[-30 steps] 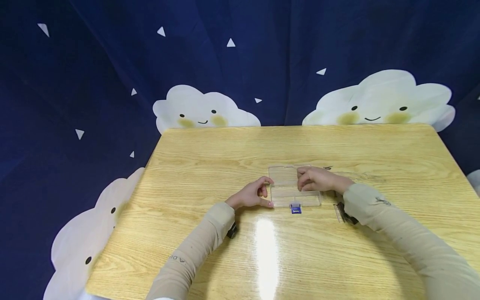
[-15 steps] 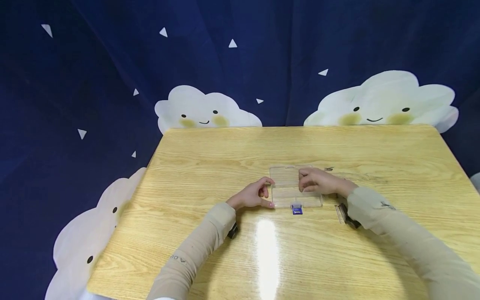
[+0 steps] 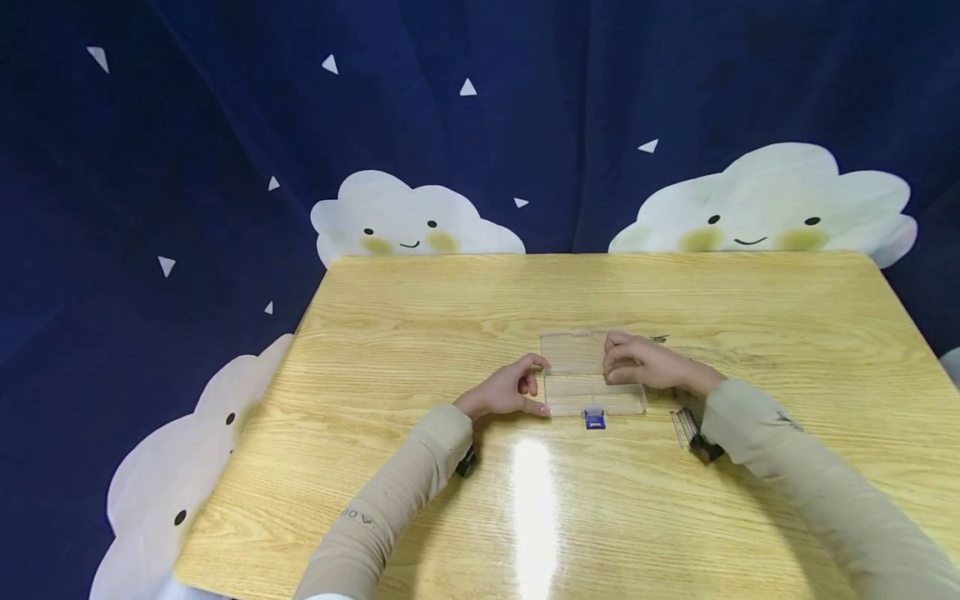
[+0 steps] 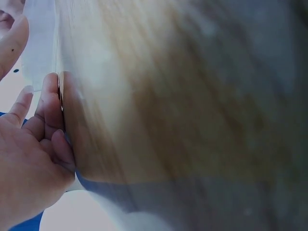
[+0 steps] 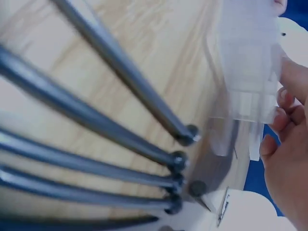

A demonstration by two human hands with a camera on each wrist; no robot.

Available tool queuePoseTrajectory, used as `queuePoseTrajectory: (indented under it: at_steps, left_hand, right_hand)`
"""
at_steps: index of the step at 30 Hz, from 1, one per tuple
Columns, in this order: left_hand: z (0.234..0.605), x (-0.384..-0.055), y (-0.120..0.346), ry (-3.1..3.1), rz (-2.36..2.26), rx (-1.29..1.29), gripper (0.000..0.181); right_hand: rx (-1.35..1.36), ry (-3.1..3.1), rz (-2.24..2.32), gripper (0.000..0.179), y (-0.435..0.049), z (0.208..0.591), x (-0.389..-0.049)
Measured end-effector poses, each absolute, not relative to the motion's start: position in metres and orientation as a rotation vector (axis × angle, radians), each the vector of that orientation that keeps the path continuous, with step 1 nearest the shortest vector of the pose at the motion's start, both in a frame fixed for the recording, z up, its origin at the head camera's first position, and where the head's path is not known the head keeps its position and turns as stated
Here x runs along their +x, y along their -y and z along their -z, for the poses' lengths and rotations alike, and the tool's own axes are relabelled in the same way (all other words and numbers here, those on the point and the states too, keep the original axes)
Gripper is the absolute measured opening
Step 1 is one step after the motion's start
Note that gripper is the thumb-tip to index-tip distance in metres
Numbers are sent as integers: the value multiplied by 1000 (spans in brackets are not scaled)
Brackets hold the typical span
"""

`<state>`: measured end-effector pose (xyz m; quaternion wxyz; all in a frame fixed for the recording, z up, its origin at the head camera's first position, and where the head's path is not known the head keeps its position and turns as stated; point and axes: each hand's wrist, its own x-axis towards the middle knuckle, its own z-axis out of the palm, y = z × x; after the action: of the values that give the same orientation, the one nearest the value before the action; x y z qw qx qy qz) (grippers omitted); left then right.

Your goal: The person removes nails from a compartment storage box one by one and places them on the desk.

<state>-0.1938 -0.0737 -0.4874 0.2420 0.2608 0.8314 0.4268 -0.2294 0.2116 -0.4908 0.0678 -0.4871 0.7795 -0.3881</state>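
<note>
A clear plastic box (image 3: 562,406) lies with its lid (image 3: 568,350) folded back on the wooden table; a blue clasp (image 3: 595,419) hangs at its front edge. My left hand (image 3: 510,387) holds the box's left end, thumb at the front corner and index finger near the hinge. Over the right part of the lid and hinge is my right hand (image 3: 645,362), its fingers curled; I cannot tell whether they hold something. The right wrist view shows this hand (image 5: 291,125) beside the clear box (image 5: 248,77). Several metal nails (image 5: 91,106) lie close to that camera.
More nails (image 3: 681,427) lie in a row by the right wrist's black camera (image 3: 705,448), and a small group of nails (image 3: 658,338) sits behind the right hand. The wooden table (image 3: 420,308) backs onto a dark blue curtain (image 3: 420,100) with printed clouds.
My right hand has shifted slightly to the right over the lid, its wrist following and uncovering more of the nail row. The left hand stays at the box's left end.
</note>
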Motion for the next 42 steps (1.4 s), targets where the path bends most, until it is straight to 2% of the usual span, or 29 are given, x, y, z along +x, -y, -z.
queuePoseTrajectory:
  at_steps: [9, 15, 23, 37, 42]
  left_hand:
    - [488, -193, 73, -2280, -1170, 711, 60]
    - [490, -194, 74, -2293, -1175, 717, 60]
    - [490, -194, 74, -2305, -1161, 704, 60]
    - [485, -191, 72, -2287, -1159, 688, 60]
    - [487, -192, 73, -2291, -1157, 706, 60]
  right_hand:
    - [-1341, -2506, 1154, 9, -228, 475, -228]
    - [-1275, -2581, 1166, 12, -246, 479, -233]
    - [-1142, -2660, 1103, 7, -261, 483, -241]
    - [-1017, -2754, 955, 7, -269, 499, -252]
    - [-928, -2788, 1048, 2, -271, 494, -248]
